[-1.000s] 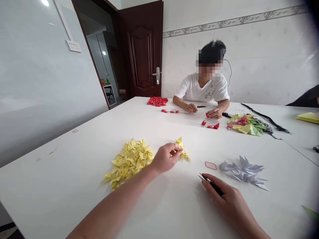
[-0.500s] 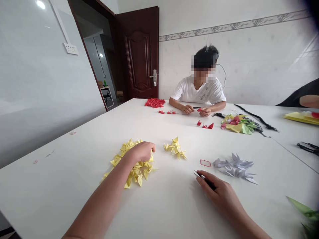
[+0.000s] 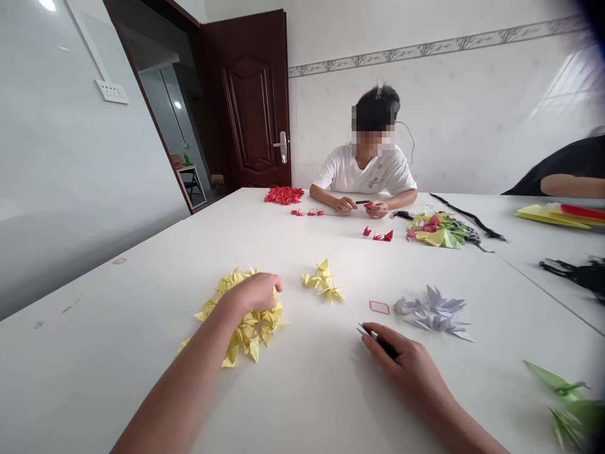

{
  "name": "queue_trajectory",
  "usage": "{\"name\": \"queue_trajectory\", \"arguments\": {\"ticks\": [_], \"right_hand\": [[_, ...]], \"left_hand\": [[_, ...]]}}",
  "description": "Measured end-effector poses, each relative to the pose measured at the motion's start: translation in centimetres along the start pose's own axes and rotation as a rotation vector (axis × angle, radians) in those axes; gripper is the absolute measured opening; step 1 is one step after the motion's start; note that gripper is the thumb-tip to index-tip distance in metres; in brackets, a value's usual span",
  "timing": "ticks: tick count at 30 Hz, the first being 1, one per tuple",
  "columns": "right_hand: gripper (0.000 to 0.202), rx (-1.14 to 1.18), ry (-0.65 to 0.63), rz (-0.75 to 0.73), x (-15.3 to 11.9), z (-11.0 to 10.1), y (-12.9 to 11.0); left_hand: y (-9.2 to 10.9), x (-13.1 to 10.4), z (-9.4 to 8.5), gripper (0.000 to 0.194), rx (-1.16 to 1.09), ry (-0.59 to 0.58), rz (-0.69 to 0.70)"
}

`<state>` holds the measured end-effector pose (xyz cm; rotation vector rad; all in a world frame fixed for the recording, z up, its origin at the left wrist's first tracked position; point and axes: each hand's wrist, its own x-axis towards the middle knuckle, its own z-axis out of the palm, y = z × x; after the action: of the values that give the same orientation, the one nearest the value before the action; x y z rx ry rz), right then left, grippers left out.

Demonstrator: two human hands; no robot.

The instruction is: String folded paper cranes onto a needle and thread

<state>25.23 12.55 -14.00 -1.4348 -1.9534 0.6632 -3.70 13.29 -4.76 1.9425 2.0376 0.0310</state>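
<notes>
My left hand (image 3: 259, 291) is over a pile of folded yellow paper cranes (image 3: 250, 331), its fingers curled down at the pile's right side. Their tips are hidden, so whatever they pinch cannot be made out. My right hand (image 3: 409, 356) is closed around a pair of black tweezers (image 3: 388, 347), whose thin points stick out to the left above the white table (image 3: 312, 391). Between and beyond both hands lies a small group of yellow cranes (image 3: 323, 282). Several pale lilac cranes (image 3: 435, 312) lie just past my right hand.
Across the table a person in a white shirt (image 3: 363, 170) handles a small red piece, near a red pile (image 3: 283, 195). Mixed coloured cranes (image 3: 439, 230) lie at the far right. Green cranes (image 3: 567, 391) are at the near right, black cords (image 3: 576, 274) farther back.
The view has turned slightly right, so everything sits farther left in the picture. Both hands keep nearly the same place over the table. More of the black cords shows.
</notes>
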Motion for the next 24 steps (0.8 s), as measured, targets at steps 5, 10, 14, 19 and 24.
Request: {"name": "queue_trajectory", "arguments": {"ticks": [5, 10, 14, 19, 24], "right_hand": [[0.041, -0.011, 0.008, -0.03, 0.2, 0.2, 0.2], [0.041, 0.006, -0.006, -0.041, 0.1, 0.0, 0.1], [0.037, 0.017, -0.039, -0.105, 0.1, -0.1, -0.1], [0.035, -0.092, -0.117, -0.194, 0.2, -0.4, -0.4], [0.034, -0.093, -0.114, -0.199, 0.2, -0.5, -0.5]], "left_hand": [[1.8, 0.3, 1.3, 0.039, -0.034, 0.034, 0.095], [6.4, 0.1, 5.1, 0.043, -0.174, 0.194, 0.413], [8.5, 0.3, 8.2, 0.041, -0.215, 0.234, 0.524], [8.8, 0.8, 9.6, 0.032, -0.332, 0.264, 0.559], [8.9, 0.9, 10.2, 0.032, -0.47, 0.312, 0.502]]}}
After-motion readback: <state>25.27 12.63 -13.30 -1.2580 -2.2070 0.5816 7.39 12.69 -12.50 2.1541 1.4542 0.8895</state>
